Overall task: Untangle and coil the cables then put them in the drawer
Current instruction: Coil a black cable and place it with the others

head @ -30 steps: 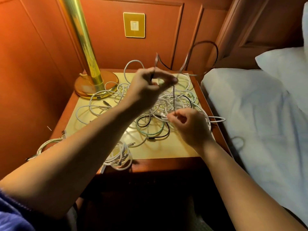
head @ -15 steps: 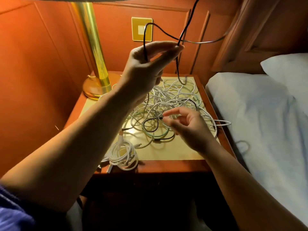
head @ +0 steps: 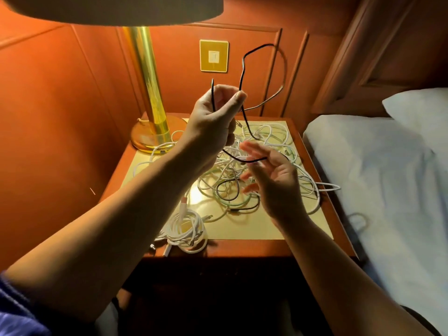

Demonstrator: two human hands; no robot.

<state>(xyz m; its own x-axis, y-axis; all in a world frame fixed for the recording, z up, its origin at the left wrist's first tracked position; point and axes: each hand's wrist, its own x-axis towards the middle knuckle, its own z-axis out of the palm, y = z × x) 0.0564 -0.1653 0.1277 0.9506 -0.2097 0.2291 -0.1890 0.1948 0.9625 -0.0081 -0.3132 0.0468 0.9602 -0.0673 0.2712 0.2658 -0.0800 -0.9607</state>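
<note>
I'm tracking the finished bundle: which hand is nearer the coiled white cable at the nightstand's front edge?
Right. The right hand hovers open, above and right of the coiled white cable; the left hand is raised farther back, pinching the black cable.

The left hand [head: 213, 117] is raised with fingers curled in a pinch, while the right hand [head: 274, 180] spreads open-palmed just below it.

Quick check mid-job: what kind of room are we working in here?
Probably a hotel-style bedroom: a wooden nightstand strewn with cables beside a bed with white sheets, a brass lamp on it, wood-panelled walls behind.
</note>
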